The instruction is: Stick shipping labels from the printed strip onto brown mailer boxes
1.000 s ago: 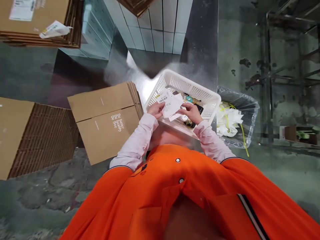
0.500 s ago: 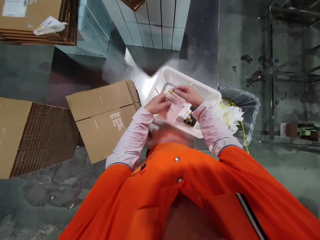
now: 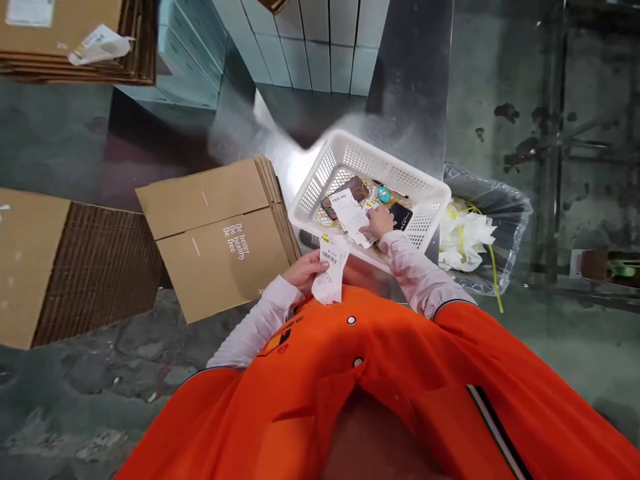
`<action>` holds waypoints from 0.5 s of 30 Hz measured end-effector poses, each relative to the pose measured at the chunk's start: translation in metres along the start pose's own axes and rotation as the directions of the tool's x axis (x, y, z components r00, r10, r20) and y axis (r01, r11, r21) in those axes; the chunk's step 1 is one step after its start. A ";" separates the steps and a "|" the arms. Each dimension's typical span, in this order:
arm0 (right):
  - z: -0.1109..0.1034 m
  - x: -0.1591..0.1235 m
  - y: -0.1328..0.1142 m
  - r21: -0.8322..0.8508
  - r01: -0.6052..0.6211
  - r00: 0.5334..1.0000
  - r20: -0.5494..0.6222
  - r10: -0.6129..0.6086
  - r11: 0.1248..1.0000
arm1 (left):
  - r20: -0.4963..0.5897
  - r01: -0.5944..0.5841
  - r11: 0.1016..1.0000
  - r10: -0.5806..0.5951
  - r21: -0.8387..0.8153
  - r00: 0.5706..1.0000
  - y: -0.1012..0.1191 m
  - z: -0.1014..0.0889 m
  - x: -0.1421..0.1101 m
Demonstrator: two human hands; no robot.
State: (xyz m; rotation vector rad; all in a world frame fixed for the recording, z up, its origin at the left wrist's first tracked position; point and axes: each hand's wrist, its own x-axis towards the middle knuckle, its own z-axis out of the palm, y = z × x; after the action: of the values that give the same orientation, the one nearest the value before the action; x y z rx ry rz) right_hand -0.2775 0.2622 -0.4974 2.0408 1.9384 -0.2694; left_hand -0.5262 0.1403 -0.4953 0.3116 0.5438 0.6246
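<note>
Close to my orange top, my left hand [image 3: 306, 268] pinches a white printed slip [image 3: 331, 267] with a barcode and a yellow mark. My right hand [image 3: 379, 221] reaches into a white plastic basket [image 3: 427, 189], its fingers closed at the edge of another white slip [image 3: 349, 212]. Around that hand lie a small black rectangular item [image 3: 401, 216], a turquoise round piece [image 3: 383, 194] and a dark brownish item [image 3: 359, 188] partly under the paper. Thin yellow strands or rings also show there, too small to name.
Flattened cardboard boxes [image 3: 220, 247] lie left of the basket, beside a thicker cardboard stack [image 3: 95, 273]. More cardboard [image 3: 65, 40] is at upper left. Pale boxes [image 3: 315, 60] stand behind on a dark metal table [image 3: 410, 87]. At right is a plastic-lined bin [image 3: 510, 220] with crumpled white paper [image 3: 465, 237].
My left hand has drawn back from above the basket towards my body with a slip. My right hand has lowered into the basket, where more of the contents now shows.
</note>
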 end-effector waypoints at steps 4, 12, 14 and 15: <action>-0.002 0.007 0.005 0.096 0.147 0.989 -0.038 -0.144 0.984 | -0.085 -0.143 0.988 0.147 0.050 0.985 0.026 -0.007 0.003; -0.049 0.023 0.005 0.315 0.281 0.959 -0.043 -0.282 0.907 | -0.128 -0.426 0.789 0.526 0.443 0.841 0.095 -0.020 0.032; -0.068 0.031 0.005 0.236 0.311 0.950 -0.042 -0.310 0.921 | -0.071 -0.461 0.726 0.570 0.511 0.819 0.112 -0.016 0.050; -0.077 0.034 0.005 0.207 0.337 0.941 -0.041 -0.336 0.918 | -0.027 -0.469 0.702 0.569 0.535 0.822 0.118 -0.012 0.061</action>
State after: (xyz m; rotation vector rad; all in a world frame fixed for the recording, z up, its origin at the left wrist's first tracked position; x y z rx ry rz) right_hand -0.2764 0.3203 -0.4370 1.8123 2.3490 -0.5733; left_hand -0.5467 0.2712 -0.4781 0.9453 0.8184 1.0744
